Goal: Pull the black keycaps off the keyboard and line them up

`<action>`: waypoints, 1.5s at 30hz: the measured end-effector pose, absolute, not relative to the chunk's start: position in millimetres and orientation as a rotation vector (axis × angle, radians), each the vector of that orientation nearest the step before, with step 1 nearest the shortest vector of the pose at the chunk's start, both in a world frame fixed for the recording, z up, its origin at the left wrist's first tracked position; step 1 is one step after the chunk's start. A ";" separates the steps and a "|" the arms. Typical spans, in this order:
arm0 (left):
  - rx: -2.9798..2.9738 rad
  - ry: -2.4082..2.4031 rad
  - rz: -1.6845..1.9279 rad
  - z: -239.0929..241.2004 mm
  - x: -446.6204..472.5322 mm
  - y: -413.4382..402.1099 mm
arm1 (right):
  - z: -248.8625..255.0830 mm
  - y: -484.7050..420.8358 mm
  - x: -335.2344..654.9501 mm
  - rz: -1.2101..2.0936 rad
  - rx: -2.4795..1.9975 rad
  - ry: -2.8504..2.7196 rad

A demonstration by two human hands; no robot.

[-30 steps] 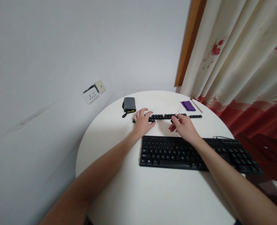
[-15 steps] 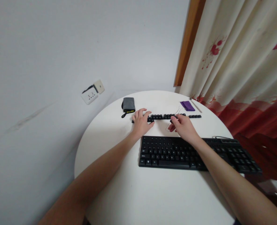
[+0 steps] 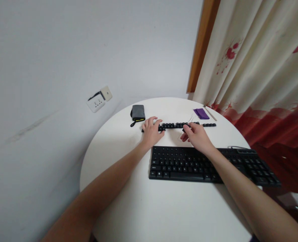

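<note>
Loose black keycaps stand in a row across the white table, beyond a black keyboard. My left hand rests at the row's left end, its fingers apart and touching or just over a few keycaps there. Pinched between the thumb and fingers of my right hand is what looks like a keycap puller, with a dark handle and thin wire loops at its ends. That hand is above the far edge of the keyboard, close to the keycap row. The upper key rows of the keyboard seem to lack their caps.
A grey folded cloth or pouch with a black loop lies at the far left. At the far right are a purple pouch and a thin brush-like stick. The round white table meets the wall; a curtain hangs at right.
</note>
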State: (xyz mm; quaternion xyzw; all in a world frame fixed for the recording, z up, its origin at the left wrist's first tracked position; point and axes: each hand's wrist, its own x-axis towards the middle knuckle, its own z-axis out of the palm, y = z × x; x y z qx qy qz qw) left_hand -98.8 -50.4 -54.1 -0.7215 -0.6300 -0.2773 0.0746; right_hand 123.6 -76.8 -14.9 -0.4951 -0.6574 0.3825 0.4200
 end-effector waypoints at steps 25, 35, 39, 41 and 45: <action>-2.163 -1.953 -0.824 -48.0 -96.8 -53.9 | -13.5 -75.9 127.5 0.966 -1.196 -1.734; -2.878 -1.567 -0.870 -12.9 -83.2 -95.7 | -8.0 -70.4 139.0 0.816 -1.306 -1.656; -3.261 -1.372 -0.305 -8.5 -66.9 -129.2 | -4.7 -65.5 149.4 0.680 -1.376 -1.537; -3.300 -1.280 -0.176 -10.0 -61.5 -140.4 | -2.4 -64.4 153.3 0.661 -1.377 -1.501; -3.235 -1.295 -0.069 -12.2 -59.1 -147.6 | 0.6 -63.6 154.9 0.697 -1.339 -1.469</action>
